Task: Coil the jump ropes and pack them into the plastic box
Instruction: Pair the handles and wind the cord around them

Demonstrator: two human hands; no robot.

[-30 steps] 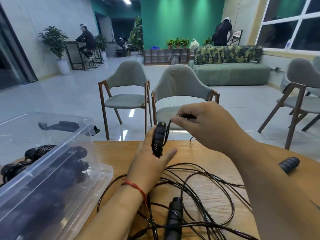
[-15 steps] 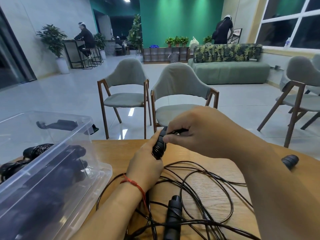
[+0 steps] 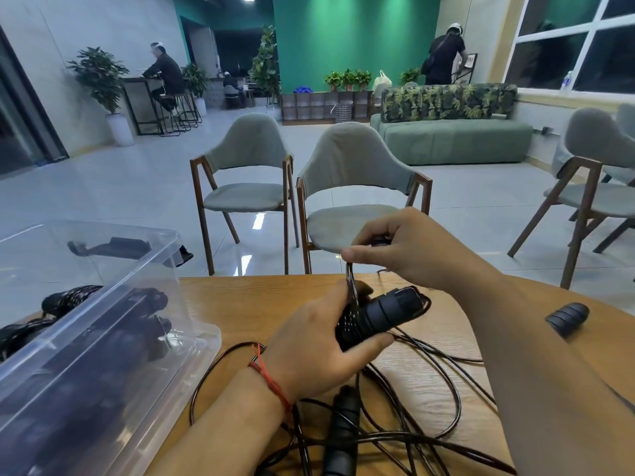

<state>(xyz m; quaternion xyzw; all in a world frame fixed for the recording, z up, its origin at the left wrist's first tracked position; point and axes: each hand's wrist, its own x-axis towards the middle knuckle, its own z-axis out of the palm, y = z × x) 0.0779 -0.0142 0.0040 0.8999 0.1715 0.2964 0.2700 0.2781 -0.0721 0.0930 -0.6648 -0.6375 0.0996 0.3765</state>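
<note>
- Nearest to the viewer, below the left fingers, the long thin black rope cord [image 3: 450, 403] lies in loose, crossed loops on the light wooden table [image 3: 254, 304]. It is not yet coiled.
- Among these loops, just under the left wrist, lies a second black ribbed handle [image 3: 342, 431]. No hand touches it.
- The left hand [image 3: 316, 355] grips a black ribbed jump-rope handle [image 3: 378, 314]. The fingers are curled round it and the thumb presses from below. The handle lies nearly flat, with its free end pointing to the right.
- Some turns of cord seem to sit round this handle near the left fingers. I cannot count them.
- Just above the handle, the right hand [image 3: 415, 255] pinches the cord between thumb and forefinger. The other fingers are curled in, and the cord runs down from the pinch to the handle.
- To the left of the left fingers stands the clear plastic box [image 3: 192, 341]. Dark rope bundles [image 3: 130, 324] show through its wall, so I judge some ropes are already packed.
- Well to the right of the right fingers, a short black ribbed piece [image 3: 567, 319] rests on the table. Which rope it belongs to I cannot tell.
- My judgement: the task is partly done. This rope is at the beginning of its coiling, and packing it comes after.
</note>
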